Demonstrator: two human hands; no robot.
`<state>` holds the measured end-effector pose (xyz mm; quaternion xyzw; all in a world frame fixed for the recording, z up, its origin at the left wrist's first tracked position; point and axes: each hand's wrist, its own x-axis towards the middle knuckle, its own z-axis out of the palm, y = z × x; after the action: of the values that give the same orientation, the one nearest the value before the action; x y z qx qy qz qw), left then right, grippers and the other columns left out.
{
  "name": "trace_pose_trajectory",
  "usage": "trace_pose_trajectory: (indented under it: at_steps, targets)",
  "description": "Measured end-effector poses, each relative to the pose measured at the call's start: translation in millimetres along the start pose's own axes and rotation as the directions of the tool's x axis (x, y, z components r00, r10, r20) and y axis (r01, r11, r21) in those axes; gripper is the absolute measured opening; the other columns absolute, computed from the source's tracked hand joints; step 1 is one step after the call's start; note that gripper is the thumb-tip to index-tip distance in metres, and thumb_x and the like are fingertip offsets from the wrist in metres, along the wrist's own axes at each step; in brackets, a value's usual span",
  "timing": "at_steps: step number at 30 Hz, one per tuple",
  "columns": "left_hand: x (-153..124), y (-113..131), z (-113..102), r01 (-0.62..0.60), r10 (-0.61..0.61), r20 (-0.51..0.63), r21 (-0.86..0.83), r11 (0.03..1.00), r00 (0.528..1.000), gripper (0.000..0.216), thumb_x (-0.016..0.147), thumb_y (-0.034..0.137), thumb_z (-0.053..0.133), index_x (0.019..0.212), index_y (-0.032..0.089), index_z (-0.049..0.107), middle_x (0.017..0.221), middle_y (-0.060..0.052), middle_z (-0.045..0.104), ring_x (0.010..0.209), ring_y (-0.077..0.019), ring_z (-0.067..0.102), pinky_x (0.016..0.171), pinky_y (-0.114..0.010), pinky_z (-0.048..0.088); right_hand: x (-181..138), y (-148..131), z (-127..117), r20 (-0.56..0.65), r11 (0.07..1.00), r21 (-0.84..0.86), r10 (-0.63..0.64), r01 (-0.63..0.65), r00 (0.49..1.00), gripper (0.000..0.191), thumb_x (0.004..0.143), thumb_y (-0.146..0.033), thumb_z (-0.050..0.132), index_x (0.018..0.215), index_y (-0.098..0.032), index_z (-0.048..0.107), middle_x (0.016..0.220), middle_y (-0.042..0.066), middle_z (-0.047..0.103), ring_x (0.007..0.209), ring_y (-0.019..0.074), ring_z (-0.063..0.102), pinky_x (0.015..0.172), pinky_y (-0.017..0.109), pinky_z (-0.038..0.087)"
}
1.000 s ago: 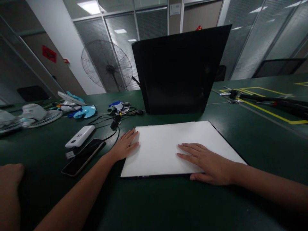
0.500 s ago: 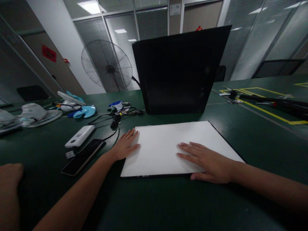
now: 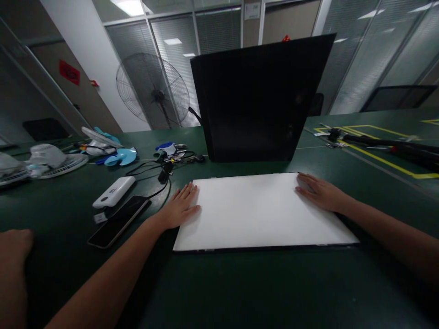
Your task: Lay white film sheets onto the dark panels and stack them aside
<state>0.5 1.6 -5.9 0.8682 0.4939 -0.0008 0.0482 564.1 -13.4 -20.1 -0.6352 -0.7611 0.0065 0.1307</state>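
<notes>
Both hands lie flattened with the fingers a little apart: the left hand (image 3: pixel 178 208) covers the upper part of the left edge of a white panel (image 3: pixel 254 214), thumb on its face, and the right hand (image 3: pixel 320 192) rests over its far right corner and right edge, gripping nothing that shows. The panel lies flat in the middle of the frame, broad white face up, its long axis running left to right and nearly level; the long near edge faces the bottom of the frame, and its right end sits slightly higher.

Under it spreads a dark green tabletop (image 3: pixel 240 292). Left of the left hand are a dark-faced phone (image 3: pixel 120 222), slanting toward the upper right, and a white device (image 3: pixel 115 192) just above it. A black cable (image 3: pixel 160 194) runs from the phone's upper end. Another person's forearm (image 3: pixel 13 283) enters at the lower left.

Farther out, a large black panel (image 3: pixel 262 100) stands in the upper middle, beyond the white one and apart from it. Pale blue blades (image 3: pixel 122 156) lie at mid-left, a black pole (image 3: pixel 387 141) at mid-right, and a caged fan (image 3: pixel 157 96) stands at upper left.
</notes>
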Motion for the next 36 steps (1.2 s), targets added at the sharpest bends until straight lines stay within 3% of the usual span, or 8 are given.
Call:
trace_pose_trajectory:
  at_steps: [10, 17, 20, 23, 28, 36]
  targets:
    - [-1, -2, 5, -0.019, 0.015, -0.099, -0.038, 0.999, 0.995, 0.084, 0.100, 0.071, 0.031, 0.164, 0.018, 0.022, 0.174, -0.014, 0.012, 0.160, -0.0338, 0.015, 0.127, -0.056, 0.017, 12, 14, 1, -0.019, 0.997, 0.030, -0.069, 0.069, 0.997, 0.076, 0.095, -0.070, 0.039, 0.153, -0.023, 0.049, 0.159, 0.013, 0.044, 0.142, 0.0383, 0.046, 0.116, 0.065, 0.037]
    - [13, -5, 4, -0.034, 0.003, -0.246, -0.123, 0.992, 0.969, 0.065, 0.101, 0.059, 0.042, 0.148, 0.016, 0.046, 0.160, -0.019, 0.043, 0.148, -0.0337, 0.041, 0.122, -0.054, 0.031, 16, 21, 2, -0.003, 0.996, 0.023, -0.090, 0.090, 0.996, 0.075, 0.095, -0.070, 0.038, 0.156, -0.028, 0.045, 0.163, 0.011, 0.037, 0.147, 0.0399, 0.039, 0.114, 0.072, 0.032]
    - [22, -7, 7, -0.025, -0.016, -0.310, -0.128, 0.991, 0.951, 0.063, 0.098, 0.057, 0.048, 0.146, 0.016, 0.048, 0.151, -0.018, 0.050, 0.140, -0.0337, 0.049, 0.119, -0.053, 0.037, 22, 25, 4, -0.003, 0.993, 0.031, -0.112, 0.112, 0.994, 0.075, 0.094, -0.069, 0.041, 0.157, -0.028, 0.045, 0.163, 0.011, 0.036, 0.146, 0.0401, 0.039, 0.114, 0.071, 0.032]
    - [26, -9, 10, -0.013, -0.024, -0.318, -0.115, 0.993, 0.948, 0.064, 0.098, 0.057, 0.048, 0.148, 0.016, 0.047, 0.154, -0.019, 0.047, 0.142, -0.0350, 0.048, 0.119, -0.054, 0.037, 25, 29, 6, -0.012, 0.991, 0.046, -0.129, 0.129, 0.992, 0.073, 0.094, -0.068, 0.042, 0.156, -0.031, 0.045, 0.160, 0.010, 0.042, 0.146, 0.0389, 0.041, 0.115, 0.070, 0.032]
    - [27, -13, 12, -0.010, -0.021, -0.260, -0.119, 0.993, 0.965, 0.067, 0.098, 0.057, 0.047, 0.152, 0.017, 0.042, 0.169, -0.016, 0.031, 0.151, -0.0337, 0.038, 0.122, -0.053, 0.031, 24, 30, 6, -0.046, 0.990, 0.066, -0.123, 0.126, 0.991, 0.072, 0.093, -0.068, 0.044, 0.154, -0.030, 0.048, 0.154, 0.011, 0.050, 0.142, 0.0395, 0.046, 0.113, 0.070, 0.036]
    - [29, -12, 8, 0.025, -0.069, -0.257, -0.170, 0.985, 0.964, 0.074, 0.096, 0.059, 0.045, 0.153, 0.013, 0.042, 0.162, -0.017, 0.044, 0.150, -0.0314, 0.041, 0.124, -0.049, 0.030, 23, 28, 5, -0.088, 0.980, 0.110, -0.158, 0.167, 0.984, 0.060, 0.097, -0.060, 0.044, 0.144, -0.027, 0.059, 0.150, 0.008, 0.055, 0.134, 0.0316, 0.055, 0.118, 0.052, 0.042]
